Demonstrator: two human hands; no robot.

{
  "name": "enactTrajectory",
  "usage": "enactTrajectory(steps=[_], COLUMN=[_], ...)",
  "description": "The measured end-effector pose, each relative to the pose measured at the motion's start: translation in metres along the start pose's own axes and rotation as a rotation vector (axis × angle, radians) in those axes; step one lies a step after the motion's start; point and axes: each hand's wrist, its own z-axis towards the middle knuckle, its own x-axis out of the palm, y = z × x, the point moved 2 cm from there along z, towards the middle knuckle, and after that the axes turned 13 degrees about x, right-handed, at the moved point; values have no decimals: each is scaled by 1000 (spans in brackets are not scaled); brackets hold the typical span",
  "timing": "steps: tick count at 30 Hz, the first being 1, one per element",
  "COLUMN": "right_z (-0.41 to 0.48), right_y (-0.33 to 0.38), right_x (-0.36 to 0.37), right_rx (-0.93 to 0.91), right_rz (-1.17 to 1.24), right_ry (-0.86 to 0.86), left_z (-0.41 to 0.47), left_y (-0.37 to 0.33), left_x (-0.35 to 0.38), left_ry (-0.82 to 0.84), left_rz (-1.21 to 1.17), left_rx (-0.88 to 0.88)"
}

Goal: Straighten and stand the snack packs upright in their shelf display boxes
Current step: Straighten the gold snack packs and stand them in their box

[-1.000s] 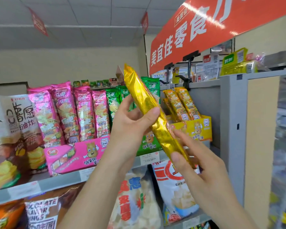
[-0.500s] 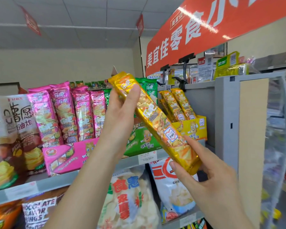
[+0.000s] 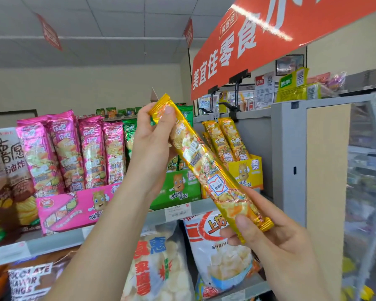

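Observation:
I hold a long yellow snack pack [image 3: 206,164] slanted in front of the shelf, printed face towards me. My left hand [image 3: 153,146] grips its upper end with the thumb on the front. My right hand [image 3: 267,233] pinches its lower end between thumb and fingers. Behind it on the shelf stands the yellow display box [image 3: 249,172] with a few yellow packs [image 3: 226,137] leaning left. The green display box [image 3: 178,187] with green packs is partly hidden by my left hand. At the left, the pink display box [image 3: 74,208] holds several pink packs [image 3: 85,148] standing upright.
Large chip bags [image 3: 8,170] stand at the far left of the shelf. Shrimp cracker and snack bags [image 3: 221,253] fill the shelf below. A grey shelf end panel [image 3: 289,161] rises at the right, and an orange sign [image 3: 269,38] hangs overhead.
The yellow pack has been turned from its plain gold back to its printed face. Both hands shifted their grip, and the pack's lower end dropped to the right.

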Motion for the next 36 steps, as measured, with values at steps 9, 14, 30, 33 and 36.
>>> enactTrajectory(steps=[9,14,30,33,36], right_z=[15,34,155,182,209], right_y=[-16,-1,65,68,60], right_x=[-27,-31,-26,-12,6], right_rx=[-375,3,63,-134,-199], right_rz=[-388,-91,-170,-494,-773], right_ry=[-82,130,188,3,-60], left_z=[18,34,48,7,-14], left_y=[-8,-1,-9,14,42], left_x=[20,36,42,43,45], left_ry=[149,260,110,452,706], left_rz=[366,284,911,1155,1440], left_rx=[194,139,571,513,421])
